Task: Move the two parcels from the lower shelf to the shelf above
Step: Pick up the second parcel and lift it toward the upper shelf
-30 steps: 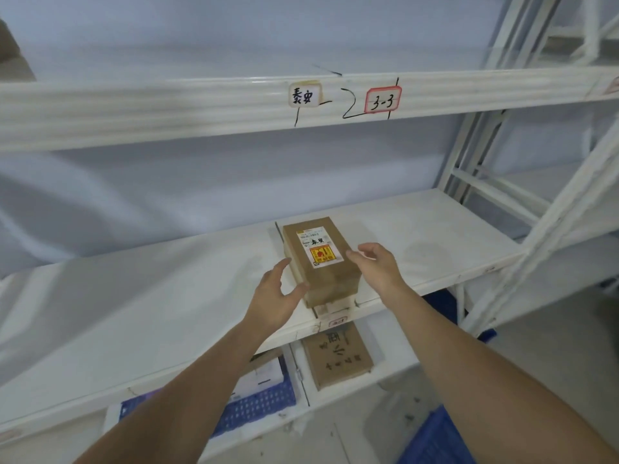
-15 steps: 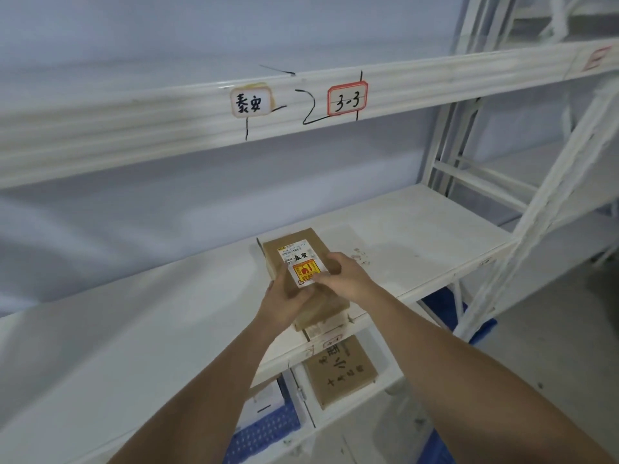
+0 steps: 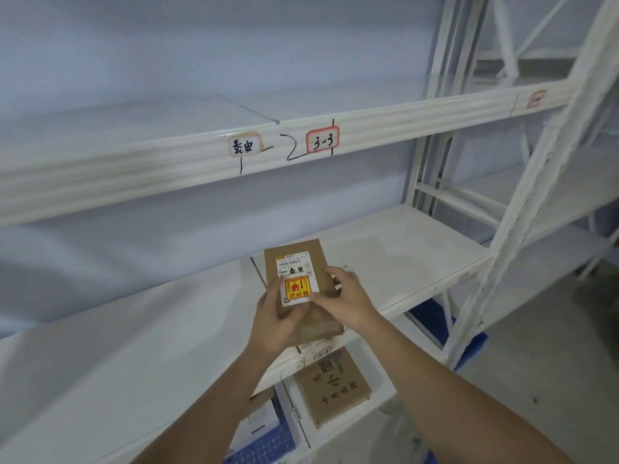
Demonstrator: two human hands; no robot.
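Note:
A brown cardboard parcel [image 3: 301, 262] with a white and yellow-red label is held over the front edge of the middle shelf [image 3: 402, 259]. My left hand [image 3: 278, 319] grips its near left side, thumb on the label. My right hand [image 3: 345, 299] grips its right side, fingers on top. A second brown parcel [image 3: 335, 386] with black handwriting lies flat on the shelf below. The upper shelf [image 3: 150, 125], marked with a "3-3" tag on its front beam, is bare where I can see it.
White metal uprights and diagonal braces [image 3: 522, 212] stand at the right. Blue plastic crates [image 3: 268, 443] sit under the lowest shelf, with another blue crate [image 3: 435, 319] at the right. A pale wall backs the shelves.
Both hands closed on the labelled parcel, which a second ago lay between them untouched. The parcel now sits tilted in my grip, and my view has risen towards the upper shelf.

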